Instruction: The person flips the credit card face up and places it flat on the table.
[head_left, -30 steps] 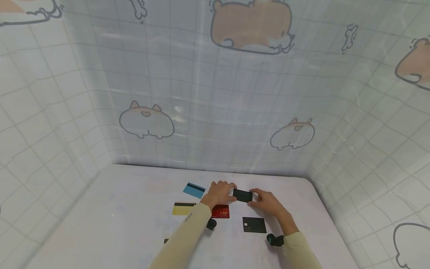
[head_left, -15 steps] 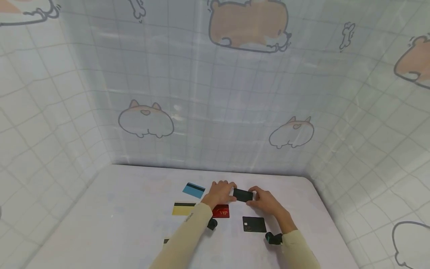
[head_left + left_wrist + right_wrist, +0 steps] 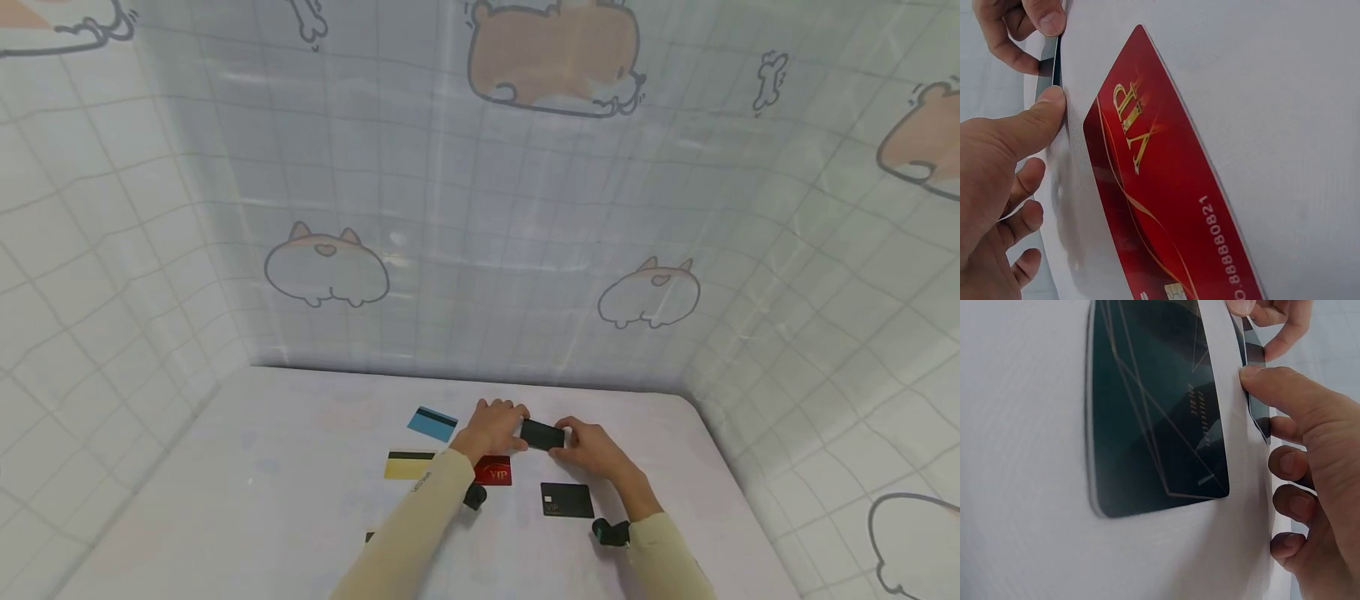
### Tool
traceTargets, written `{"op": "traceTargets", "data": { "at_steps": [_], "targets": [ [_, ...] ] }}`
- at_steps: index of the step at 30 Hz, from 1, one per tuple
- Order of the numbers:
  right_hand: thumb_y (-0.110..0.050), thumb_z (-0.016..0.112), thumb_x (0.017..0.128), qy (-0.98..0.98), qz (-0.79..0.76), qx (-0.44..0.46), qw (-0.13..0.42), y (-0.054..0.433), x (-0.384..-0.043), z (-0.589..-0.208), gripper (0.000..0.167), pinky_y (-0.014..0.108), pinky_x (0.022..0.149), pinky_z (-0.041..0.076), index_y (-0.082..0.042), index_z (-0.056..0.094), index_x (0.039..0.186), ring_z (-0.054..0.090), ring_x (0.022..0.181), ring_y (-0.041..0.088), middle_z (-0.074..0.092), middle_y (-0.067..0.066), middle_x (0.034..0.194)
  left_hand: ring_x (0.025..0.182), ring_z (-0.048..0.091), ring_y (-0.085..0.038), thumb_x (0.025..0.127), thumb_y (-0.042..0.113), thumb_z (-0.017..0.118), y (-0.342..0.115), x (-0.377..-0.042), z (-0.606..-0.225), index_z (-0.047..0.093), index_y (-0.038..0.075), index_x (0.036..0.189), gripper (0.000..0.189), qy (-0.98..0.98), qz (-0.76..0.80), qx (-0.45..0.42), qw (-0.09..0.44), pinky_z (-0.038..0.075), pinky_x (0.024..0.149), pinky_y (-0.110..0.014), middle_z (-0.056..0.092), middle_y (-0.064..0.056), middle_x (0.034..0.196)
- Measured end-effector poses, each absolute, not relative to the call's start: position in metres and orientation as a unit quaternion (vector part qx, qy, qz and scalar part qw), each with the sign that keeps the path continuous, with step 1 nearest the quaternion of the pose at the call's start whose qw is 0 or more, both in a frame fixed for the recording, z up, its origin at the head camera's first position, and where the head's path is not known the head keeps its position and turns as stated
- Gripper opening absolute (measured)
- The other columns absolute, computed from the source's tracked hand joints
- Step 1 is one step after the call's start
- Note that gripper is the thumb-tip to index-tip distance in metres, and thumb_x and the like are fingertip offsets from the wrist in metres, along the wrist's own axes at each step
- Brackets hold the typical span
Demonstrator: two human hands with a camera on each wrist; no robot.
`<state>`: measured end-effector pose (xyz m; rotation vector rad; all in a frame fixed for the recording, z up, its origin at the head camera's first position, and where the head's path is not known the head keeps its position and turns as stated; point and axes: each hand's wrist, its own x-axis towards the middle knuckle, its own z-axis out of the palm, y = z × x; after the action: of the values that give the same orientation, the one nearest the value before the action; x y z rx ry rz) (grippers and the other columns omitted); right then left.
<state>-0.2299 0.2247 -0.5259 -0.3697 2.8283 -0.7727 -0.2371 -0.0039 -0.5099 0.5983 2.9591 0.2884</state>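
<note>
Near the back of the white table, both hands hold a dark card [image 3: 542,434] by its two ends. Thumb and fingers of my left hand [image 3: 491,429] pinch its left end. At the right end, my right hand [image 3: 590,446] pinches it in the same way. The right wrist view shows the held card [image 3: 1260,412] tilted on edge, with the other fingers of the right hand [image 3: 1329,462] loosely curled. A red VIP card [image 3: 1154,162] lies just below the left hand, partly hidden by the sleeve. In front of the right hand lies a black VIP card [image 3: 567,500].
A blue card [image 3: 433,423] with a dark stripe lies left of the left hand. Below it is a yellow card [image 3: 408,465], partly covered by the left sleeve. The corner of another card [image 3: 370,537] shows beside that sleeve. A patterned curtain [image 3: 480,208] surrounds the table.
Both hands stay at the dark card's ends. The right hand has shifted very slightly to the left, and the card has barely moved. The other cards lie as before.
</note>
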Motion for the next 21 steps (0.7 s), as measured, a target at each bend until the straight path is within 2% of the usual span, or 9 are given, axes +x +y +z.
{"op": "traceTargets", "data": {
  "at_steps": [15,21],
  "targets": [
    [-0.038,0.084,0.081,0.955,-0.261,-0.119,0.077,0.2254,-0.2324,-0.533,0.053,0.032,0.056,0.04,-0.018,0.062,0.124,0.051,0.066,0.016,0.055,0.0,0.075,0.111,0.056,-0.018,0.085,0.051,0.076,-0.0069,-0.2361,-0.5094,0.06,0.027,0.136,0.058,0.972,0.106,0.206,0.044,0.039,0.104,-0.045,0.065,0.003,0.126],
    [-0.043,0.085,0.078,0.956,-0.258,-0.12,0.071,0.2248,-0.2312,-0.534,0.06,0.032,0.054,0.039,-0.019,0.061,0.127,0.05,0.064,0.015,0.054,0.0,0.075,0.106,0.055,-0.016,0.085,0.053,0.076,-0.0082,-0.2376,-0.5131,0.062,0.026,0.135,0.058,0.969,0.112,0.216,0.035,0.04,0.102,-0.043,0.067,0.006,0.116]
  ]
}}
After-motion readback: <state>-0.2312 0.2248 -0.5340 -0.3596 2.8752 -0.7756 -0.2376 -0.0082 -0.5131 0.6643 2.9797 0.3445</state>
